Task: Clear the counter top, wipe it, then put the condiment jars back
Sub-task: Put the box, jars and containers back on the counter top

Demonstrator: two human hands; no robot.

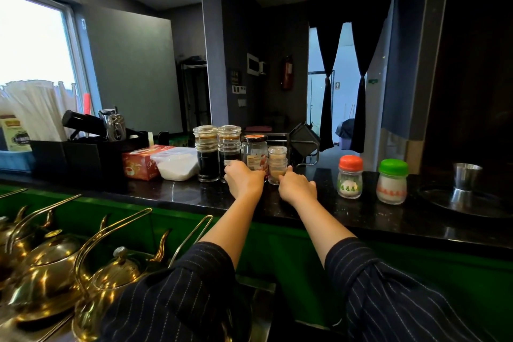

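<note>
A person's two bare arms in dark pinstriped sleeves reach forward over a polished black stone counter (361,216).

The left hand (244,182) has its fingers curled. It covers the lower part of a clear glass jar with an orange lid and paper label (254,151), and its fingertips reach in front of the base of the tall glass jar of dark liquid (229,147) just to the left. Whether it grips either jar cannot be told.

The right hand (297,187) lies low on the counter with its thumb (288,170) raised against the side of a small glass-lidded jar with pale contents (277,164). Its other fingers are loosely bent and stay off the jar.

These jars stand close together at the counter's far edge, with a second tall glass jar of dark liquid (206,153) at the left end of the row. Well to the right stand a squat glass jar with an orange plastic cap (350,178) and, beside it, a squat glass jar with a green plastic cap (392,182), both holding something white. Further right, a steel cup (466,175) sits on a round metal tray (438,197).

Left of the jars are a clear plastic tub of white grains (177,165), a red cardboard box (140,165) and a black organiser (83,153) with white paper-wrapped straws (36,111).

The counter front is green. Below at left sit shiny brass kettles (55,258). Beyond lies a dim grey room with a bright window at left, one ceiling light, a red fire extinguisher (288,72) on the wall and dark tied curtains (327,78).
</note>
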